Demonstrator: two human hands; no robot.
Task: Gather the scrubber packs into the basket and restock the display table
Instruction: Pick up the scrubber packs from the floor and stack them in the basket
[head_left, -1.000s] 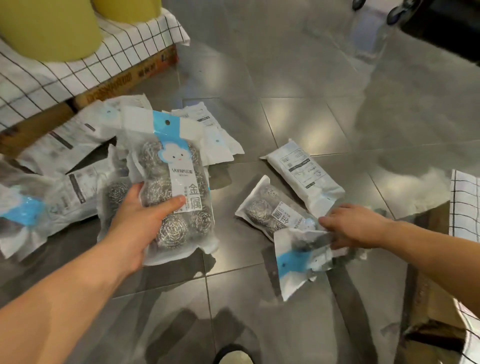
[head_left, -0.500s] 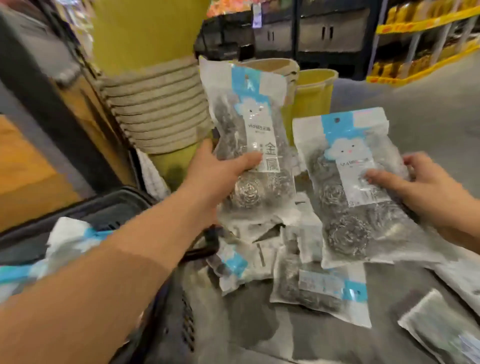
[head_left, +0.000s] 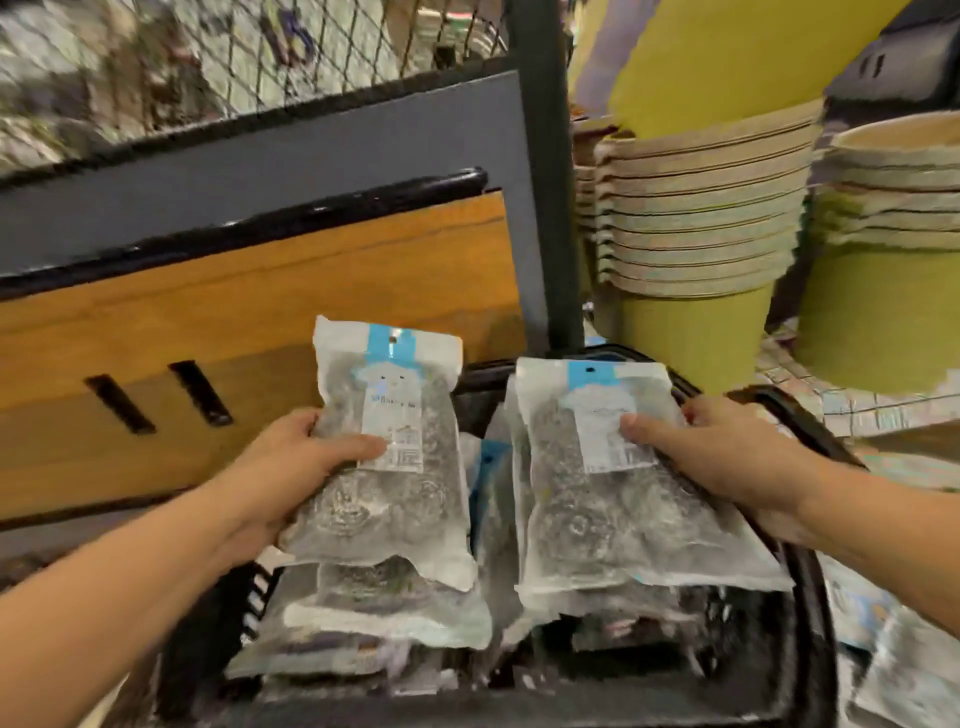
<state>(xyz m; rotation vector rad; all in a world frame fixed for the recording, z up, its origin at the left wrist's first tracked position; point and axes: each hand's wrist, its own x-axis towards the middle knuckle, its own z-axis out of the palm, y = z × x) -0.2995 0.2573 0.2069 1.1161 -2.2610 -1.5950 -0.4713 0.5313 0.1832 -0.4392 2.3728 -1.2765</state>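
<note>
As both hands hold their packs over the basket (head_left: 802, 566), we judge the gathering stage to be well advanced but unfinished. Nearest the camera, the basket's black rim frames the stored packs (head_left: 384, 616), which lie flat in overlapping layers. Above them, the left hand (head_left: 291, 467) grips the left pack (head_left: 415, 509) by its left edge, with the thumb across the label and the fingers curled behind. It stands nearly upright over the basket's left half. The right hand (head_left: 727, 462) grips the right pack (head_left: 613, 509) in mirror fashion, thumb on the label, over the right half. Neither pack has been let go. At lower right, outside the basket, pale shapes (head_left: 893, 670) may be further packs, though the view there is too smeared to be sure. Beyond the hands stands a wooden panel (head_left: 260, 332), and to its right are stacked green tubs (head_left: 696, 218). We judge that three steps remain: dropping these two packs in, collecting any strays, and restocking the table.
</note>
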